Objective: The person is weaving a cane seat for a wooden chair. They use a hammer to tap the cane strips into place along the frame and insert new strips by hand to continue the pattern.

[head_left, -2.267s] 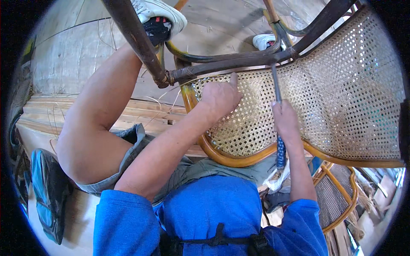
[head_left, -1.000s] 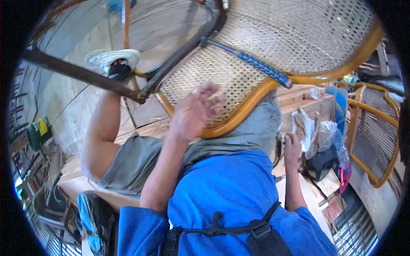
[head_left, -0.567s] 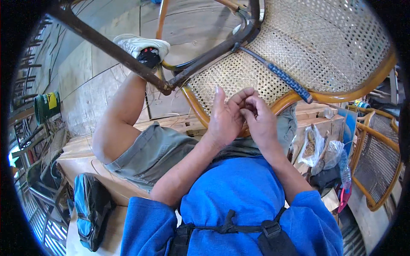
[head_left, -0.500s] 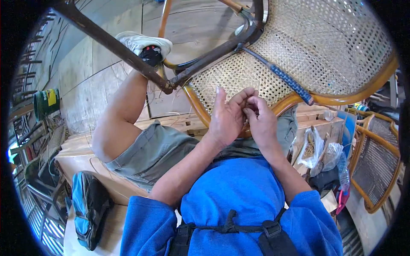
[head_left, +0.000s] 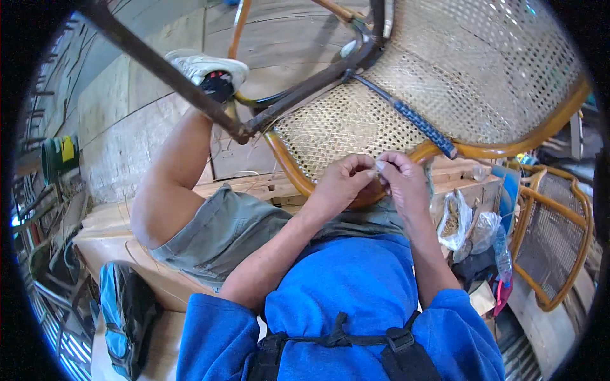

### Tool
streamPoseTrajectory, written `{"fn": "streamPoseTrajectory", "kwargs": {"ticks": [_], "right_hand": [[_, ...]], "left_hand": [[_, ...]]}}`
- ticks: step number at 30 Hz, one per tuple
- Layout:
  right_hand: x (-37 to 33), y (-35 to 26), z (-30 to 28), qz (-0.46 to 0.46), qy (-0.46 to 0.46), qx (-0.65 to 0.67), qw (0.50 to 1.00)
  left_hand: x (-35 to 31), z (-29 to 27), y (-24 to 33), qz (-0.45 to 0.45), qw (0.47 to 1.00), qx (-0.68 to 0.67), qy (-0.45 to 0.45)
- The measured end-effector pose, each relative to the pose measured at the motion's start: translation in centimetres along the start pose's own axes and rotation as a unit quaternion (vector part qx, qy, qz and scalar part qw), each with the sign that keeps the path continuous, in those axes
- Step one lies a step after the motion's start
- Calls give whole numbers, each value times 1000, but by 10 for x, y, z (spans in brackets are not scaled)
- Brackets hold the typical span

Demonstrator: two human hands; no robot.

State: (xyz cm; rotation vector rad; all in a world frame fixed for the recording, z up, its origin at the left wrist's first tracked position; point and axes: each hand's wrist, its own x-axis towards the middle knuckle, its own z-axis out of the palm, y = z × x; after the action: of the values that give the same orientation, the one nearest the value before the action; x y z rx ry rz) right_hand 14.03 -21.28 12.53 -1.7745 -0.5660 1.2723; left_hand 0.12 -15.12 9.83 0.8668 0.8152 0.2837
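Note:
In front of my waist, my left hand [head_left: 343, 181] and my right hand [head_left: 406, 183] meet with fingertips pinched close together. Whatever lies between the fingers is too small to make out. Just beyond them rises a chair's woven cane panel [head_left: 337, 130], bordered by a glossy orange-brown rattan frame [head_left: 289, 166] that comes down to my lap. A slim tool with a blue-and-black patterned handle [head_left: 424, 122] rests across the cane, its handle end on the frame right of my hands.
A dark brown pole [head_left: 165, 66] crosses at upper left, above my shoe [head_left: 206, 68]. Right of me are plastic bags [head_left: 455, 219], a plastic bottle [head_left: 502, 254] and another cane-and-rattan piece [head_left: 551, 232]. A blue-and-black backpack [head_left: 121, 317] stands at lower left.
My left hand's raised thumb and fingers have come down and closed into a pinch. Both hands sit slightly lower, with the right fingertips still pinched beside the left.

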Motion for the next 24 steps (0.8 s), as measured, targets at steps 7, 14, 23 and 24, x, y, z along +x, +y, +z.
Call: {"fn": "streamPoseTrajectory", "kwargs": {"ticks": [7,14,23,24], "right_hand": [[-43,22,-51,-73,195,-66,976],[-102,198,-153,-39,326,-525,785],[-122,189,-144,29,289,-453,843],[-121,183,-146,39,279,-442,851]], "left_hand": [[-2,5,-2,6,994,105,31],[5,11,1,-11,1000,11,14],[7,26,-5,-15,997,-76,12],[6,26,-3,-12,996,-83,11]]}}
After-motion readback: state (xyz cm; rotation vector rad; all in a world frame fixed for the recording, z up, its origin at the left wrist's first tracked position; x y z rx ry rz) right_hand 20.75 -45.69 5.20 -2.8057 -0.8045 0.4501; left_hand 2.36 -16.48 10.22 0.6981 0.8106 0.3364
